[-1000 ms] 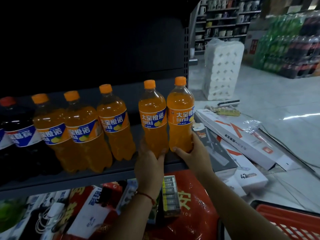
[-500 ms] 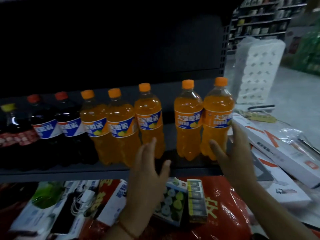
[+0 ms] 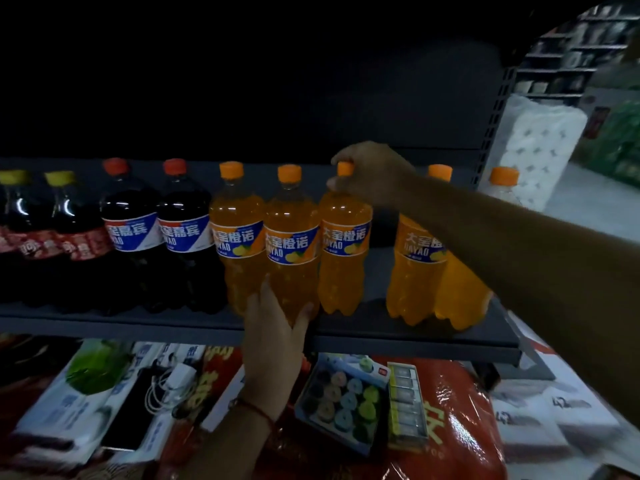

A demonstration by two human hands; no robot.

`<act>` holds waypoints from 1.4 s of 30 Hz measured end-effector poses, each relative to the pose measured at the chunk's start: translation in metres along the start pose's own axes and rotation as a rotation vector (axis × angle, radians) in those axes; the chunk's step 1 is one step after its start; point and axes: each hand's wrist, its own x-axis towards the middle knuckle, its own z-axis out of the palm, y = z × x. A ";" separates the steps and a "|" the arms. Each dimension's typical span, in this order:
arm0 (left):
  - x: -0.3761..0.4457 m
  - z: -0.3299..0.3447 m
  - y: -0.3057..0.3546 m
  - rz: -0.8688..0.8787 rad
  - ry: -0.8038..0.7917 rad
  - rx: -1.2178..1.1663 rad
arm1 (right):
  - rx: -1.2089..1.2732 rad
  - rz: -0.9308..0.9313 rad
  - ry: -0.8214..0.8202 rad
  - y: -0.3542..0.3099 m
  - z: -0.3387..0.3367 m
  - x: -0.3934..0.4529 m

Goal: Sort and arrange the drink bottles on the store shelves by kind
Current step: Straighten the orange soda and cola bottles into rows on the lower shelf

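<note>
My right arm reaches in from the right edge, stretched long and slanting up toward the far left, forearm bare. Its hand, the right grip (image 3: 372, 171), arches from above with the knuckles up and the fingers curled down and closed around a bottle's cap and neck; the thumb shows on the left side, low near the neck. My left arm rises from the near bottom edge, almost straight up, with a thin red string around the wrist. The left grip (image 3: 273, 332) shows its back to me, fingers straight and pointing far, thumb spread out to the right, the fingertips laid against a bottle's lower body.
</note>
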 end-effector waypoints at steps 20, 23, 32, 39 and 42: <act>0.002 0.013 0.017 0.015 -0.108 -0.046 | -0.043 0.076 0.055 0.017 -0.010 -0.033; 0.003 0.010 0.016 0.009 -0.147 -0.033 | -0.033 0.083 0.073 0.016 -0.006 -0.035; 0.009 -0.103 -0.040 0.314 -0.139 0.210 | -0.249 -0.158 0.279 -0.043 0.023 -0.043; 0.122 -0.177 -0.065 0.627 0.145 0.610 | 0.007 -0.087 -0.013 -0.125 0.053 0.015; 0.160 -0.183 -0.064 0.692 -0.010 0.729 | -0.042 -0.035 -0.021 -0.131 0.056 0.029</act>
